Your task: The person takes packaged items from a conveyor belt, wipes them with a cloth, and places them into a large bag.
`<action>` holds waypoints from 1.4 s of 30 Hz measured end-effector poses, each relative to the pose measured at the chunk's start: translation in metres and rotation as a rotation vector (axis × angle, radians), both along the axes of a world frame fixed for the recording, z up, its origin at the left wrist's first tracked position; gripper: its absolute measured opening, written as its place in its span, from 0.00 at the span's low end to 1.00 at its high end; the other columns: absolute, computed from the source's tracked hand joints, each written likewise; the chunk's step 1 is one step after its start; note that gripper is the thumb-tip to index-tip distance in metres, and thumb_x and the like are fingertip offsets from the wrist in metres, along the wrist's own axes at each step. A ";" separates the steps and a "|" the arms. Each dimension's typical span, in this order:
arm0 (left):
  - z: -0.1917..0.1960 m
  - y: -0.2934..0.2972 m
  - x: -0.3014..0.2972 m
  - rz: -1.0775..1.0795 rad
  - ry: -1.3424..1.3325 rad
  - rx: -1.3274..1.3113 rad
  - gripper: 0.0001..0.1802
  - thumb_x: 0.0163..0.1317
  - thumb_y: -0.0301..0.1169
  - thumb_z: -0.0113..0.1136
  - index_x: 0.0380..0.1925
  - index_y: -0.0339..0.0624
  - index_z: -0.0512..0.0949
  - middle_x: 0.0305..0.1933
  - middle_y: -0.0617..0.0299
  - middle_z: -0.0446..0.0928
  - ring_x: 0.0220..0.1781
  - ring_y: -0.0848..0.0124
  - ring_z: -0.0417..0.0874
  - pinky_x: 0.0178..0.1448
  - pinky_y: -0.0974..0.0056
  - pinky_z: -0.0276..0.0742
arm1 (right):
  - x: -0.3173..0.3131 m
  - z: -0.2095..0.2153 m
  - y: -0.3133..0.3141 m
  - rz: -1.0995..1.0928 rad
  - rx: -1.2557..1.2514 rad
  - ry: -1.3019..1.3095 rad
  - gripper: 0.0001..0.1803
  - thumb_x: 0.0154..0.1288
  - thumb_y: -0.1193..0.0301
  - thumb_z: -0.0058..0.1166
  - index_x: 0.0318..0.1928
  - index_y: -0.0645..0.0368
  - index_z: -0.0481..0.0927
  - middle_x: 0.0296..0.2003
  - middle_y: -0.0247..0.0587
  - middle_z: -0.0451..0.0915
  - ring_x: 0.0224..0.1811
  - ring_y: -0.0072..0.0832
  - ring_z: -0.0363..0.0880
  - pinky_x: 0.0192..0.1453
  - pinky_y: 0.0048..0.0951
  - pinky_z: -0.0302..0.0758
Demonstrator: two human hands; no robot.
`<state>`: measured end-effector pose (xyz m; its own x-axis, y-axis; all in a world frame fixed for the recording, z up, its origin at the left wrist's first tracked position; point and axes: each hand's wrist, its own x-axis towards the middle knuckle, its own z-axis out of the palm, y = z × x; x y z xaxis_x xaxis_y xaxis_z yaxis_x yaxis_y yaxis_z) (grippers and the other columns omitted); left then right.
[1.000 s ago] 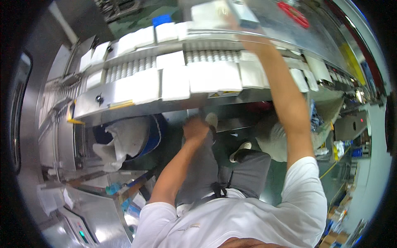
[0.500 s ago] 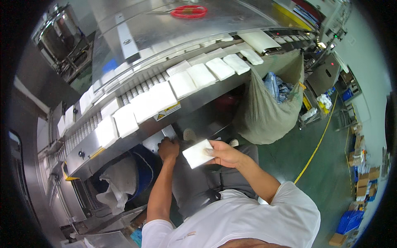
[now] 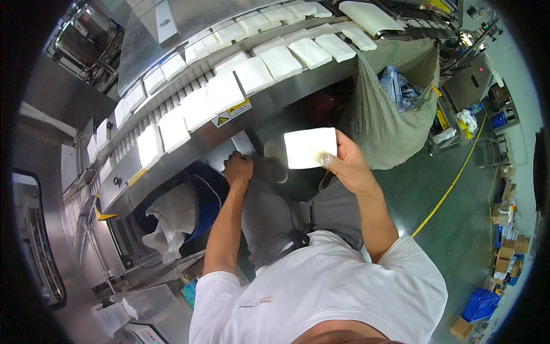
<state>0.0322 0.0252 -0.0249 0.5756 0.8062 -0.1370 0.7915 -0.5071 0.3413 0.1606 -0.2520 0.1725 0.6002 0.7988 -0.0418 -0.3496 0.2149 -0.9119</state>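
Observation:
In my right hand [image 3: 353, 166] is a flat white folded wipe stack [image 3: 309, 146], gripped at its right edge with the thumb on the front face. It is held up over my lap, apart from the conveyor. My left hand [image 3: 238, 169] is lower and to the left, fingers curled beside a metal plate [image 3: 243, 142] under the conveyor edge. What those fingers hold, if anything, is hidden. Similar white stacks [image 3: 252, 74] lie in rows along the roller conveyor [image 3: 195, 86] in front of me.
A large beige cloth bag [image 3: 375, 114] with crumpled blue-grey material [image 3: 395, 86] hangs at the conveyor's right. Under the conveyor at left stands a blue bin [image 3: 209, 195] with white cloth [image 3: 172, 218] over it. Boxes [image 3: 507, 252] and a blue crate [image 3: 480, 305] line the right wall.
My right hand has risen and moved right with the white stack, turning it more upright and level. My left hand has stayed by the metal plate. The whole view has shifted slightly.

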 end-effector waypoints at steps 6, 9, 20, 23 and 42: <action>0.004 0.000 -0.001 0.004 0.009 -0.007 0.22 0.65 0.44 0.54 0.44 0.37 0.83 0.50 0.44 0.85 0.55 0.43 0.83 0.58 0.42 0.80 | -0.003 0.001 -0.004 0.029 0.059 0.000 0.28 0.71 0.75 0.62 0.68 0.64 0.69 0.59 0.40 0.80 0.62 0.25 0.78 0.68 0.31 0.74; 0.007 -0.002 0.002 0.003 0.006 -0.011 0.22 0.65 0.44 0.54 0.44 0.37 0.83 0.50 0.44 0.85 0.55 0.43 0.83 0.58 0.42 0.80 | -0.002 -0.010 -0.003 0.027 -0.012 -0.007 0.28 0.73 0.71 0.63 0.69 0.64 0.69 0.59 0.41 0.81 0.61 0.27 0.81 0.65 0.32 0.79; -0.004 0.006 -0.006 0.015 -0.017 -0.051 0.21 0.64 0.42 0.54 0.44 0.35 0.82 0.50 0.44 0.83 0.57 0.42 0.81 0.60 0.42 0.79 | -0.017 -0.052 0.003 0.138 -0.220 0.186 0.24 0.76 0.77 0.55 0.68 0.66 0.69 0.59 0.43 0.80 0.60 0.30 0.82 0.64 0.33 0.81; 0.003 0.002 -0.003 0.027 -0.049 -0.084 0.21 0.64 0.42 0.54 0.44 0.35 0.82 0.50 0.44 0.83 0.57 0.43 0.81 0.60 0.42 0.78 | -0.020 -0.060 0.002 0.160 -0.222 0.214 0.25 0.75 0.72 0.60 0.67 0.64 0.71 0.59 0.40 0.81 0.59 0.29 0.82 0.65 0.33 0.80; 0.004 0.005 -0.004 -0.022 0.014 -0.078 0.22 0.67 0.43 0.53 0.48 0.35 0.82 0.53 0.45 0.83 0.58 0.44 0.81 0.61 0.43 0.79 | 0.013 -0.004 0.033 0.211 -0.149 0.065 0.28 0.69 0.78 0.64 0.67 0.69 0.72 0.56 0.46 0.84 0.55 0.29 0.85 0.60 0.31 0.83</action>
<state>0.0284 0.0304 -0.0213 0.5905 0.7799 -0.2075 0.7855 -0.4964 0.3696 0.1740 -0.2191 0.1685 0.4130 0.8881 -0.2015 -0.4316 -0.0039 -0.9020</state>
